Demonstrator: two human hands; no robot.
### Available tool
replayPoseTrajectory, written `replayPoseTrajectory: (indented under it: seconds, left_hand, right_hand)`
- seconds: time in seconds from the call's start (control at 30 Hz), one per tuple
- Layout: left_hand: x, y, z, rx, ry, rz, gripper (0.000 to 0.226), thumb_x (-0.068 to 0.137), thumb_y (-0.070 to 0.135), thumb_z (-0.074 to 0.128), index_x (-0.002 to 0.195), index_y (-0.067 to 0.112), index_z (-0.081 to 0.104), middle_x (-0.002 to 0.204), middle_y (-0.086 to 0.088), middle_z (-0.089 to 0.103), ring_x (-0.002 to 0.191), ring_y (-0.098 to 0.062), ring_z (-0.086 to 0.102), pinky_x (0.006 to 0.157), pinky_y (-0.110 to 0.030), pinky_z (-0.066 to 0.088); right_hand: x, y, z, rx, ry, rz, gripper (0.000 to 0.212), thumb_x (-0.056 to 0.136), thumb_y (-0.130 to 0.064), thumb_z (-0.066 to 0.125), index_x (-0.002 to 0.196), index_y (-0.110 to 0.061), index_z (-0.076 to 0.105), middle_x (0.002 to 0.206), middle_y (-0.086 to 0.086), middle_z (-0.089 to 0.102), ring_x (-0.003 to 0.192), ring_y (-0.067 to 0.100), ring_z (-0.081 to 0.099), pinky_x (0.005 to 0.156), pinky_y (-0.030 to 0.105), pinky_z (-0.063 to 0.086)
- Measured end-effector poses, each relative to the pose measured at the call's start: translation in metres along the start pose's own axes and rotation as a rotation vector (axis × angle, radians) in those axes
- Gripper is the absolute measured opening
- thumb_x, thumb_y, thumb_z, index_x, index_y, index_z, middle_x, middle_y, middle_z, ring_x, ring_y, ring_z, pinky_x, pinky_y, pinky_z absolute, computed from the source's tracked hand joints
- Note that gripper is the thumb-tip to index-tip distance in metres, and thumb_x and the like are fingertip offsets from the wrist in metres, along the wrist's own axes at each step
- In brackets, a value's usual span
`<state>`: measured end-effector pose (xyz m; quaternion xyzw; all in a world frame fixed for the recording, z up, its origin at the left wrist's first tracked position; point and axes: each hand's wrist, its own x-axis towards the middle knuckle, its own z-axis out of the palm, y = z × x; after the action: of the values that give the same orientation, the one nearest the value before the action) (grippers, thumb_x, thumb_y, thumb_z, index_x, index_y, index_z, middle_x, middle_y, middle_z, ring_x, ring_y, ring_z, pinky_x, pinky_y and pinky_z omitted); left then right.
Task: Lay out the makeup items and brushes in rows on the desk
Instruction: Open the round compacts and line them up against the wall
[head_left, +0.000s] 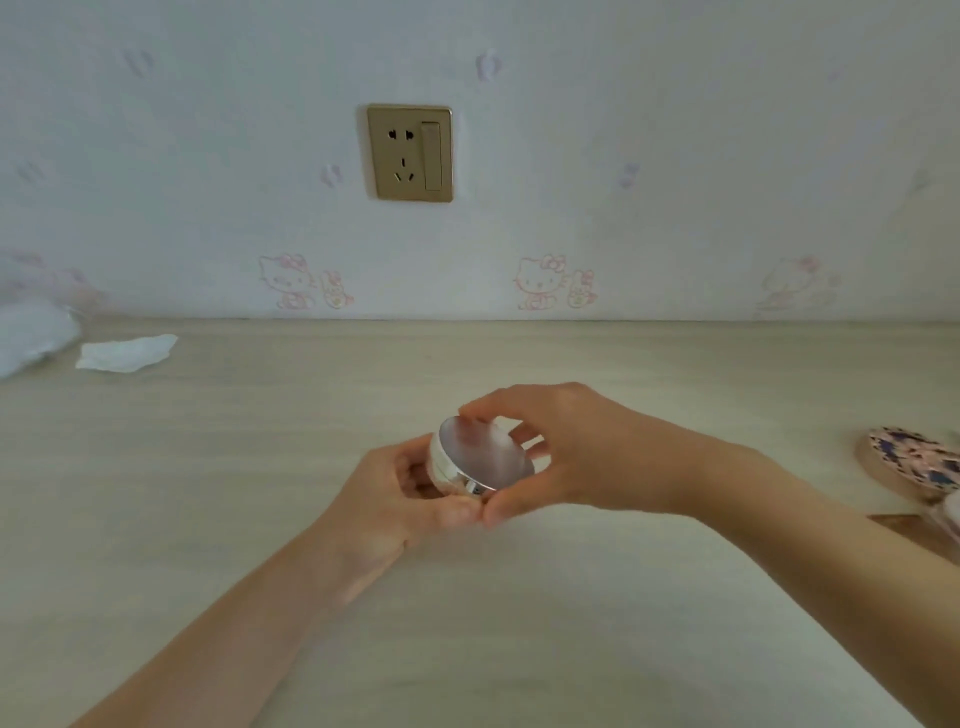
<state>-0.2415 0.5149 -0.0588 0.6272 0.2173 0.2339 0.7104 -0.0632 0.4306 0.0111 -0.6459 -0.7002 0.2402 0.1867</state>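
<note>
Both forearms reaching in from the near edge, meeting over the middle of the table (260, 467).

Left hand (395, 493) cupped under a round silver compact (480, 460), fingers curled round its lower side; right hand (561, 452) pinching the rim from above, thumb low, fingertips on the far edge. Held tilted, just above the wood, probably to check or shut the lid before setting down as the start of a row. Patterned compact (914, 462) waiting at the right edge, partly cut off. Crumpled white tissue (127, 353) lying far left, near the wall, well apart. No brushes in sight.
</note>
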Motion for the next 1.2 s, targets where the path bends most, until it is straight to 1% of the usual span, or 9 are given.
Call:
replayPoseTrajectory:
  seconds: [0.27,0.47,0.57,0.7,0.8,0.87,1.03,1.13,1.2]
  left_hand:
    - [-0.029,-0.001,0.015,0.064,0.038,0.062,0.062,0.046,0.015,0.086,0.106,0.015,0.071,0.097,-0.016,0.073,0.086,-0.024,0.069,0.070,-0.025,0.055]
    - [-0.032,-0.010,0.019,0.012,-0.011,0.071,0.058,0.055,0.008,0.083,0.111,0.011,0.068,0.110,-0.019,0.069,0.104,-0.033,0.065,0.092,-0.038,0.053]
    - [-0.029,-0.014,0.017,0.052,-0.036,0.071,0.058,0.058,0.007,0.082,0.114,0.008,0.065,0.111,-0.021,0.068,0.105,-0.037,0.064,0.093,-0.041,0.050]
    - [-0.026,-0.018,0.016,0.055,-0.046,0.080,0.061,0.060,0.003,0.082,0.118,0.011,0.062,0.114,-0.015,0.067,0.102,-0.025,0.065,0.085,-0.031,0.053]
    - [-0.025,-0.019,0.014,0.048,-0.048,0.088,0.059,0.064,0.005,0.081,0.120,0.012,0.060,0.116,-0.011,0.067,0.107,-0.025,0.064,0.090,-0.035,0.052]
    - [-0.026,-0.019,0.013,0.050,-0.036,0.094,0.060,0.064,0.009,0.082,0.120,0.013,0.060,0.116,-0.009,0.068,0.109,-0.025,0.064,0.092,-0.038,0.051]
    - [-0.021,-0.018,0.004,0.140,-0.007,0.135,0.067,0.055,0.009,0.088,0.116,0.017,0.062,0.109,0.001,0.072,0.104,-0.016,0.067,0.079,-0.020,0.052]
    - [-0.018,-0.016,-0.003,0.322,-0.012,0.143,0.072,0.050,0.021,0.091,0.116,0.023,0.061,0.113,0.011,0.069,0.111,-0.006,0.062,0.090,-0.018,0.048]
    - [-0.018,-0.015,-0.009,0.475,-0.023,0.116,0.088,0.048,0.033,0.090,0.128,0.029,0.054,0.121,0.026,0.062,0.120,0.007,0.051,0.102,-0.018,0.041]
  right_hand:
    - [-0.033,-0.025,0.013,-0.191,0.003,-0.037,0.077,0.076,-0.044,0.074,0.142,-0.033,0.038,0.126,-0.015,0.052,0.112,0.010,0.047,0.094,0.035,0.046]
    - [-0.038,-0.027,0.012,-0.188,-0.049,0.038,0.072,0.080,-0.045,0.069,0.144,-0.035,0.036,0.133,-0.011,0.053,0.118,0.017,0.050,0.096,0.038,0.047]
    - [-0.036,-0.030,0.006,-0.271,-0.093,0.069,0.066,0.083,-0.044,0.067,0.142,-0.034,0.038,0.124,-0.010,0.056,0.108,0.016,0.052,0.092,0.038,0.047]
    - [-0.037,-0.038,0.001,-0.298,-0.131,0.045,0.038,0.091,-0.034,0.057,0.128,-0.027,0.051,0.097,-0.013,0.057,0.083,0.005,0.052,0.077,0.032,0.045]
    - [-0.038,-0.041,0.004,-0.325,-0.095,0.052,0.029,0.097,-0.030,0.044,0.121,-0.017,0.054,0.109,-0.001,0.060,0.098,0.016,0.053,0.087,0.039,0.044]
    - [-0.037,-0.042,0.010,-0.301,-0.039,0.027,0.023,0.100,-0.026,0.039,0.112,-0.016,0.056,0.101,0.003,0.063,0.092,0.020,0.056,0.083,0.043,0.046]
    - [-0.038,-0.032,0.024,-0.220,0.130,-0.021,0.028,0.101,-0.025,0.038,0.124,-0.023,0.053,0.109,-0.003,0.065,0.096,0.015,0.058,0.085,0.035,0.048]
    - [-0.039,-0.026,0.036,-0.164,0.165,-0.083,0.023,0.100,-0.022,0.039,0.119,-0.026,0.052,0.107,-0.007,0.063,0.094,0.013,0.058,0.081,0.034,0.048]
    - [-0.041,-0.021,0.046,-0.148,0.197,-0.128,0.030,0.101,-0.021,0.040,0.128,-0.030,0.048,0.122,-0.013,0.058,0.106,0.007,0.055,0.087,0.024,0.045]
